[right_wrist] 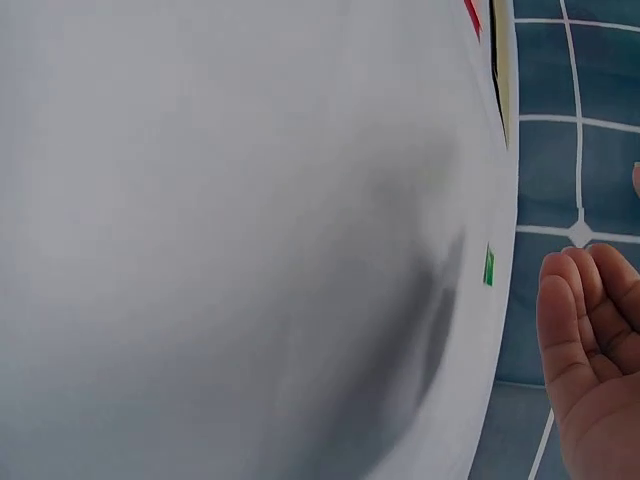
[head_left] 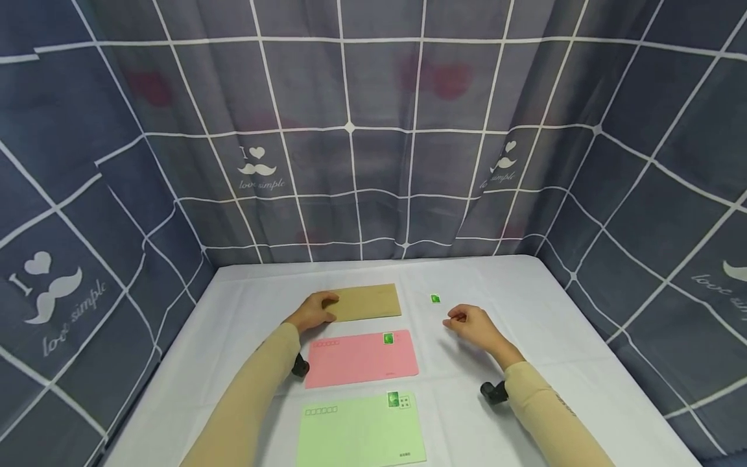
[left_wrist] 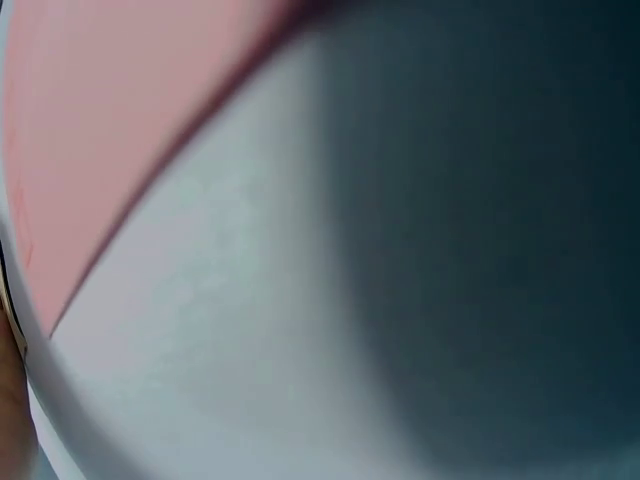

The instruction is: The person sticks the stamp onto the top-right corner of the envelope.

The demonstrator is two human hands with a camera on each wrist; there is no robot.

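My left hand (head_left: 314, 311) holds the left end of a brown envelope (head_left: 367, 302), with fingers and thumb over that end. In the left wrist view only a bit of the hand (left_wrist: 14, 410) shows, beside the envelope's thin edge (left_wrist: 10, 310). To the right of the envelope a small green stamp (head_left: 435, 298) lies on the white cloth. My right hand (head_left: 475, 326) hovers just below and right of that stamp, fingers loosely bent and holding nothing. The right wrist view shows this hand (right_wrist: 595, 350) near the stamp (right_wrist: 489, 267).
A pink envelope (head_left: 358, 363) with a green stamp lies nearer than the brown one. Closest is a light green envelope (head_left: 356, 431), also stamped. White cloth (head_left: 572, 363) covers the table. Dark gridded curtains (head_left: 379, 162) stand behind and at both sides.
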